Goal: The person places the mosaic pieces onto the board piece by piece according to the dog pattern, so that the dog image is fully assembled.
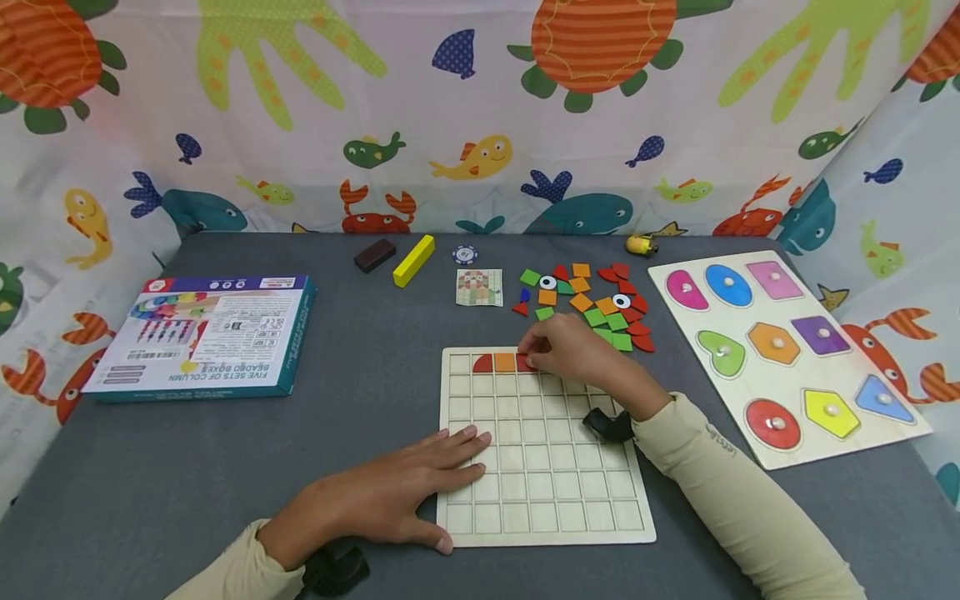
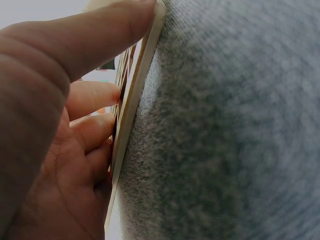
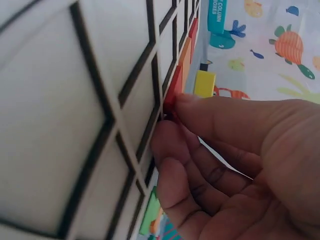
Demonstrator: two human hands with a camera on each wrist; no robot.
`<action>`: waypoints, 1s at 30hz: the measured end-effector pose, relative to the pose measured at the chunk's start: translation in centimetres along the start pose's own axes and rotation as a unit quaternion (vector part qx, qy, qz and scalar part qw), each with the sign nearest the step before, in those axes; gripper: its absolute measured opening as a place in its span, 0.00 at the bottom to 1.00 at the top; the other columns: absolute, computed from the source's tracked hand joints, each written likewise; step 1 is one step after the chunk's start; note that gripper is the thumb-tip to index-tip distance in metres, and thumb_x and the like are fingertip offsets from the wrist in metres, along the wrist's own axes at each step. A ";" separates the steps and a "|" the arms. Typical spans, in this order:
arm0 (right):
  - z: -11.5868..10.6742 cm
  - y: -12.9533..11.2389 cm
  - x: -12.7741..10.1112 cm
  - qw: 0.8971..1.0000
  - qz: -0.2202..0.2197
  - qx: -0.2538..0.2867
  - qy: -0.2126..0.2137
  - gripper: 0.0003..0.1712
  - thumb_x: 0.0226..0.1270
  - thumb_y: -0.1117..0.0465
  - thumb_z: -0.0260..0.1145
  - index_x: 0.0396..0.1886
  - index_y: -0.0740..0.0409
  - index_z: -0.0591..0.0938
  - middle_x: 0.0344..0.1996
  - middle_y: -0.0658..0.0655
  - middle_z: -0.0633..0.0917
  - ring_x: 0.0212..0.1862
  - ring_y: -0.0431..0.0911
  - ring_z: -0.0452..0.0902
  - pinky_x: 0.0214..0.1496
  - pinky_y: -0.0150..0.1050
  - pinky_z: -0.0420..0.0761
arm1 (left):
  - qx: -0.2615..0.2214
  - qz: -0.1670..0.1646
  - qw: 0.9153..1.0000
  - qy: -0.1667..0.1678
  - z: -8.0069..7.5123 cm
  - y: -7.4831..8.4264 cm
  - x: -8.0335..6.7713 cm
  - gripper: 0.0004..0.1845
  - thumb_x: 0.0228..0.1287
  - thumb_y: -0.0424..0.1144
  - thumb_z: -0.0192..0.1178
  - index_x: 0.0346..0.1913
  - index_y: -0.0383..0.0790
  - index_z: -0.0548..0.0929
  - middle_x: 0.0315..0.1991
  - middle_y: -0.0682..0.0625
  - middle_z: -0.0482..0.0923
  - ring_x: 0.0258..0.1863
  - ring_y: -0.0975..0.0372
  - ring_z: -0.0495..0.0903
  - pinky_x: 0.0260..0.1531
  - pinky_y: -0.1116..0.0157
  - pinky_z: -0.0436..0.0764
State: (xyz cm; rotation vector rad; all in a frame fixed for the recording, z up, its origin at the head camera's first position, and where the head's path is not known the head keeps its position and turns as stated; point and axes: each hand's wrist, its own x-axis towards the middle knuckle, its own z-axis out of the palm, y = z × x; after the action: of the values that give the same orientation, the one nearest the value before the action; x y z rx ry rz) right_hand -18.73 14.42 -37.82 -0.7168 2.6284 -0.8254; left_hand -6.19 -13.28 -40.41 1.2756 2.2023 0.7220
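A pale wooden grid board [image 1: 542,500] lies on the grey table. Its top row holds a red quarter-round tile [image 1: 483,363], an orange square tile [image 1: 504,362] and a red tile [image 1: 524,362] beside it. My right hand [image 1: 564,350] pinches that red tile [image 3: 173,87] at the board's top row, fingers curled. My left hand [image 1: 390,492] lies flat on the board's left edge [image 2: 131,115], fingers straight, pressing it down. A heap of loose red, green and orange tiles [image 1: 592,308] sits just beyond the board.
A shape-peg puzzle board [image 1: 787,350] lies at the right. A blue box [image 1: 202,333] sits at the left. Near the back stand a yellow block [image 1: 413,260], a dark brown block [image 1: 374,254], a pattern card [image 1: 479,287] and a small round chip [image 1: 465,254]. Printed cloth walls enclose the table.
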 end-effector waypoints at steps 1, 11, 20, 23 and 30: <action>0.0 -0.1 0.0 1.000 0.000 -0.004 0.000 0.05 0.61 0.68 0.71 0.37 0.59 0.88 0.32 0.50 0.86 0.35 0.43 0.79 0.38 0.39 0.82 | -0.001 0.000 1.000 0.000 0.0 0.0 0.0 0.46 0.58 0.59 0.64 0.75 0.43 0.60 0.78 0.53 0.39 0.76 0.56 0.38 0.71 0.52 0.51; -2.1 1.3 1.2 0.999 0.020 0.014 0.026 0.09 0.65 0.63 0.69 0.43 0.61 0.87 0.33 0.53 0.85 0.36 0.46 0.78 0.39 0.42 0.80 | 0.001 0.001 1.000 -0.001 -0.2 0.1 0.1 0.46 0.58 0.58 0.65 0.75 0.43 0.59 0.78 0.53 0.39 0.76 0.57 0.37 0.72 0.54 0.50; -3.7 4.6 2.3 0.996 0.055 0.009 0.062 0.13 0.67 0.66 0.66 0.49 0.66 0.84 0.42 0.61 0.84 0.44 0.52 0.78 0.46 0.48 0.80 | 0.000 -0.007 1.000 -0.001 -0.2 0.3 0.1 0.46 0.58 0.57 0.66 0.75 0.43 0.60 0.78 0.53 0.40 0.76 0.55 0.38 0.71 0.53 0.51; -3.8 5.2 2.5 0.996 0.064 0.014 0.055 0.12 0.67 0.66 0.65 0.49 0.65 0.84 0.42 0.61 0.84 0.43 0.52 0.78 0.45 0.46 0.80 | 0.006 -0.008 1.000 -0.004 -0.2 0.3 0.1 0.46 0.58 0.58 0.65 0.75 0.43 0.60 0.78 0.53 0.40 0.76 0.55 0.39 0.71 0.52 0.52; -4.5 6.8 2.8 0.992 0.086 0.015 0.091 0.14 0.69 0.67 0.62 0.51 0.67 0.83 0.44 0.64 0.83 0.43 0.55 0.78 0.45 0.49 0.80 | 0.018 0.001 1.000 -0.002 -0.1 0.2 -0.2 0.46 0.59 0.60 0.63 0.75 0.42 0.59 0.78 0.53 0.40 0.76 0.56 0.40 0.71 0.54 0.53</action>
State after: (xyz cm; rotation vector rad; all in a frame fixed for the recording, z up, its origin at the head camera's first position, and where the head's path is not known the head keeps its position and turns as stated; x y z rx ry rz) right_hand -25.46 19.77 -38.66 -0.4174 2.7834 -0.9155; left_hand -6.04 -13.37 -40.14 1.2971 2.2206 0.6833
